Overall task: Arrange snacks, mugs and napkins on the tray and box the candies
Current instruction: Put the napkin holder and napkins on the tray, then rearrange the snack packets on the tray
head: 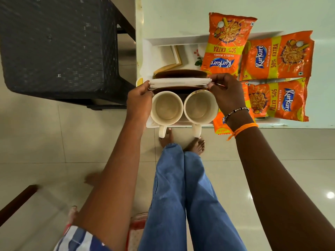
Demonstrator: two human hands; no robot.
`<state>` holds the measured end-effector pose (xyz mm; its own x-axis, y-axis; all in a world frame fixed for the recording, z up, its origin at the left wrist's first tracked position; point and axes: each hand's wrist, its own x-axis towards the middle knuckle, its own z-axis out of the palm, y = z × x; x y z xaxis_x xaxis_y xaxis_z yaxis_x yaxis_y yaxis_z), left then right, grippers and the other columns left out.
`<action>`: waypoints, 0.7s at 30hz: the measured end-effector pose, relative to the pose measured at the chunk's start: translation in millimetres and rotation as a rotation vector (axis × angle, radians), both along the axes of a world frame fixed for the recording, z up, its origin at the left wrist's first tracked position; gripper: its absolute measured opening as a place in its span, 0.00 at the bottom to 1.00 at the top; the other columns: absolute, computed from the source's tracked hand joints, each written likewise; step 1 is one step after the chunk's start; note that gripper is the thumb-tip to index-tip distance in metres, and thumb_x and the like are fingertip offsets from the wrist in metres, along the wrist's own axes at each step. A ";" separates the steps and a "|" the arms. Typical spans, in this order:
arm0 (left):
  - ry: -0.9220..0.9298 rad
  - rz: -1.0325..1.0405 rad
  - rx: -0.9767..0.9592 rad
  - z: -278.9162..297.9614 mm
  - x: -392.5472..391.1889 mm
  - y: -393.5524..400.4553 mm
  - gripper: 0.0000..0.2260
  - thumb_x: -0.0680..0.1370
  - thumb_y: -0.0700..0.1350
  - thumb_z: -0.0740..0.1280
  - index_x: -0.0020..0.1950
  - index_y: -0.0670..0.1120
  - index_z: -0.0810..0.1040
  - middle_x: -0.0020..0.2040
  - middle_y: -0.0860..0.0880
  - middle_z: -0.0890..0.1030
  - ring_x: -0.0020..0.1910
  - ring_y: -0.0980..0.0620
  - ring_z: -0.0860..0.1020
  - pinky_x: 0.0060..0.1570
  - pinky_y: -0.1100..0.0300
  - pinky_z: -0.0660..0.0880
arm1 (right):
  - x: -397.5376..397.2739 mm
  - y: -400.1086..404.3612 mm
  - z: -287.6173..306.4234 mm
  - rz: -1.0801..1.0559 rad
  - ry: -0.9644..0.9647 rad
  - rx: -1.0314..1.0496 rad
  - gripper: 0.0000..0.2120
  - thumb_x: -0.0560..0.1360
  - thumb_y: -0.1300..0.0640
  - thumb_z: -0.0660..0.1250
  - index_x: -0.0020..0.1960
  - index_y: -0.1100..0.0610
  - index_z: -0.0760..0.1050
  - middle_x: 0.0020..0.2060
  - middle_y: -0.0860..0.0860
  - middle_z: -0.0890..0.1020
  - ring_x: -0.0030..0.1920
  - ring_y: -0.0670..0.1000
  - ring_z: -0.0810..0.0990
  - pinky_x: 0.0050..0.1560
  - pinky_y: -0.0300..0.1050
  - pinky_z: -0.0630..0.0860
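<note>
In the head view, a stack of white napkins [180,82] is being held at its two ends: the left end is being pinched by the left hand [139,98], the right end by the right hand [225,93], with fingers of both curled narrowly round the paper edges. The stack is being kept in the slot of a dark brown napkin holder [181,74], which is sitting on the white tray [150,51] just behind two cream mugs [183,107]. The mugs are standing upright, touching side by side at the near edge of the tray, and their handles are sticking out past the rim, over the floor. Four orange snack packets [277,57] are lying across the right part of the tray, one being partly covered by the right wrist. The tray itself is resting near the corner of a pale table [172,15]. No candies or box are being shown. Several risks are being judged from here: the napkins may be creased or left crooked if one end is being pushed harder than the other; the holder may be tipped onto the mugs by downward pressure; a protruding handle may be caught by a withdrawing wrist, so that a mug is being dragged off the near edge
</note>
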<state>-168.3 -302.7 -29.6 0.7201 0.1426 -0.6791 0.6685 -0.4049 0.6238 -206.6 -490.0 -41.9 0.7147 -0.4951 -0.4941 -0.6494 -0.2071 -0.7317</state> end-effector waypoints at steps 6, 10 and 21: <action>-0.119 0.080 0.027 8.5 -1.6 -7.8 0.18 0.77 0.39 0.59 0.67 0.51 0.70 0.66 0.50 0.73 0.60 0.54 0.73 0.46 0.68 0.73 | -3.9 -8.9 9.3 -0.038 -0.023 -0.001 0.09 0.73 0.65 0.64 0.53 0.63 0.77 0.53 0.57 0.82 0.51 0.49 0.78 0.54 0.41 0.75; -0.290 0.011 0.059 22.0 3.4 -27.5 0.18 0.76 0.36 0.59 0.64 0.49 0.73 0.65 0.51 0.75 0.65 0.55 0.71 0.56 0.67 0.70 | 0.8 -27.4 14.5 -0.137 -0.042 -0.006 0.12 0.73 0.67 0.62 0.54 0.63 0.77 0.55 0.59 0.81 0.49 0.49 0.77 0.54 0.46 0.75; -0.139 -0.453 -0.073 26.5 49.2 -131.2 0.09 0.77 0.43 0.58 0.47 0.50 0.77 0.47 0.54 0.80 0.38 0.61 0.76 0.27 0.75 0.70 | 40.0 -69.4 2.9 -0.157 0.048 0.106 0.21 0.74 0.69 0.55 0.66 0.64 0.69 0.64 0.60 0.75 0.64 0.58 0.74 0.66 0.53 0.71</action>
